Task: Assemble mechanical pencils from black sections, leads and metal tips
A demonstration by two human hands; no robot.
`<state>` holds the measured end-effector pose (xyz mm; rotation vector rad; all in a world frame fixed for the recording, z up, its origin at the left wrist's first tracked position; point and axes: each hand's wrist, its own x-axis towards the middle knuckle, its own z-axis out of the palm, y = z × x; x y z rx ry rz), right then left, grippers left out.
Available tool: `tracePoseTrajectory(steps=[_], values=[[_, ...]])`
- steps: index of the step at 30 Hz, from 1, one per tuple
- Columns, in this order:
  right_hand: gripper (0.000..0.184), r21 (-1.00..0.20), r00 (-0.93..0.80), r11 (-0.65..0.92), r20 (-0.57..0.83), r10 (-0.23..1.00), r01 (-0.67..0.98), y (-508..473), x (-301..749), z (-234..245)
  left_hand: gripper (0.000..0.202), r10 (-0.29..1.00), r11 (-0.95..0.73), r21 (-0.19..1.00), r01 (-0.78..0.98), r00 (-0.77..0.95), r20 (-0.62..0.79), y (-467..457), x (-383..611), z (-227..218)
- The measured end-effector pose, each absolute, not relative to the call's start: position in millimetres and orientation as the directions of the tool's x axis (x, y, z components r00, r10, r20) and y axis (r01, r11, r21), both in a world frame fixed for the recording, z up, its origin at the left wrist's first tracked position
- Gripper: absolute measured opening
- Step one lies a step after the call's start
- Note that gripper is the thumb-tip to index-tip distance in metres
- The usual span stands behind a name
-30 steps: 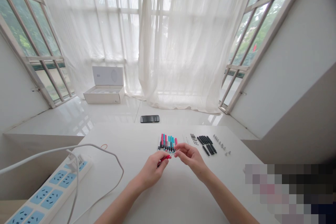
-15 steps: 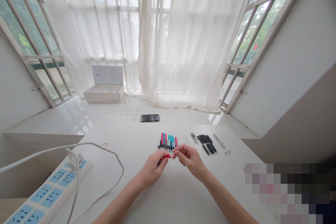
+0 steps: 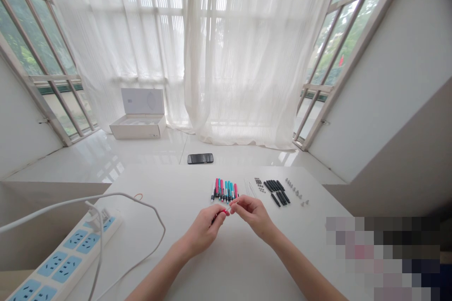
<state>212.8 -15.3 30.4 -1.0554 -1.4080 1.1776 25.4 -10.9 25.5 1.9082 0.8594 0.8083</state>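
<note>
Red barrel (image 3: 226,213): held above the near-middle of the table (image 3: 219,268), its end showing at the left hand's fingertips. Thin rod (image 3: 229,209): between the two hands, its near end at the barrel's mouth; whether it has entered cannot be told.

Left hand (image 3: 207,224): closed around the barrel. Right hand (image 3: 252,214): thumb and fingers pinched on the rod. The hands are just beside each other; contact between them cannot be confirmed.

Step in hand, as judged: fitting rod to barrel. The next move would call for a steady left grip, the rod kept in line with the opening, and a light push lengthwise, without bending it.

Beyond the hands: a row of pens (image 3: 225,190), then loose rods (image 3: 250,188), small metal parts (image 3: 260,184), black tubes (image 3: 274,186) and grey tips (image 3: 294,188). Farther off: phone (image 3: 200,158) and open box (image 3: 137,128). At left: power strip (image 3: 62,256).
</note>
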Motion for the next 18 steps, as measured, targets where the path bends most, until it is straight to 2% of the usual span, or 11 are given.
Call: tracePoseTrajectory(steps=[10,13,16,18], values=[[0.030,-0.976,-0.248,0.152,0.111,0.962,0.155,-11,218,21,0.027,0.805,-0.370,0.878,0.303,0.577,0.140,-14,26,22],[0.037,-0.956,-0.214,0.190,0.142,0.966,0.224,-5,230,24,0.026,0.808,-0.400,0.856,0.328,0.567,0.161,-13,25,23],[0.041,-0.855,0.015,0.221,0.258,0.966,0.469,5,255,24,0.025,0.806,-0.452,0.810,0.373,0.560,0.192,-11,23,24],[0.033,-0.670,0.145,0.151,0.364,0.920,0.727,11,273,21,0.025,0.798,-0.491,0.771,0.407,0.565,0.209,-11,22,24]])
